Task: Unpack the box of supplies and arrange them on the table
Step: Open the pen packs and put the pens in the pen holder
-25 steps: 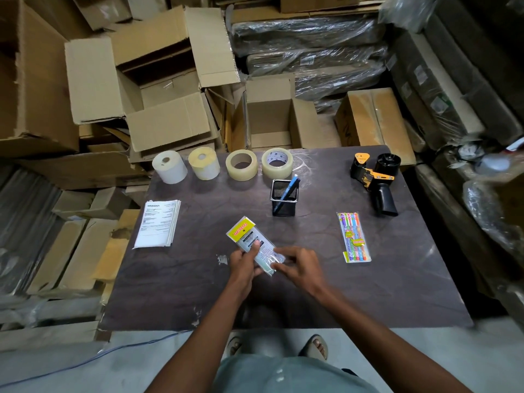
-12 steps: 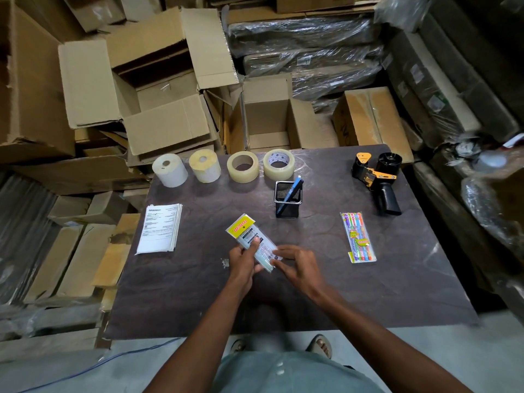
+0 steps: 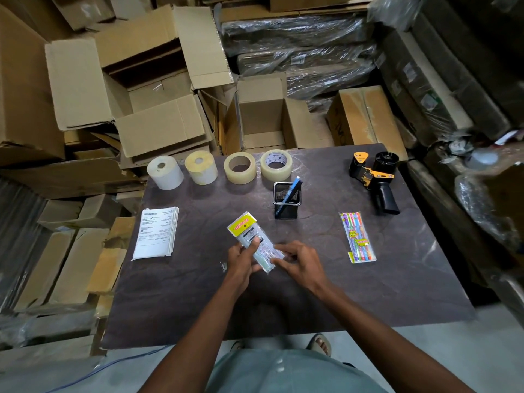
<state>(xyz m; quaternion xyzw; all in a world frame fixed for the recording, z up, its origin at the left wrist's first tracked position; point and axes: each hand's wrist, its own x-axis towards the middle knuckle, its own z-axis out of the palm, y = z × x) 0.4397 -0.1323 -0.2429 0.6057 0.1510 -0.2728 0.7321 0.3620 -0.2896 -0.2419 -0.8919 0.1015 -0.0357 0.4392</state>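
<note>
In the head view, the left hand [image 3: 242,258] and right hand [image 3: 297,260] both pinch a crinkly clear plastic packet [image 3: 252,241] with a yellow header card, low over the desk [image 3: 326,293] toward its near edge, likely to open it. Four rolls line the far edge; a mesh pen holder [image 3: 287,201] stands mid-desk, presumably awaiting the contents.

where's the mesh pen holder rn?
Head view: the mesh pen holder stands upright on the table, centre-back, just in front of the rightmost tape roll, with a blue pen leaning in it.
</note>
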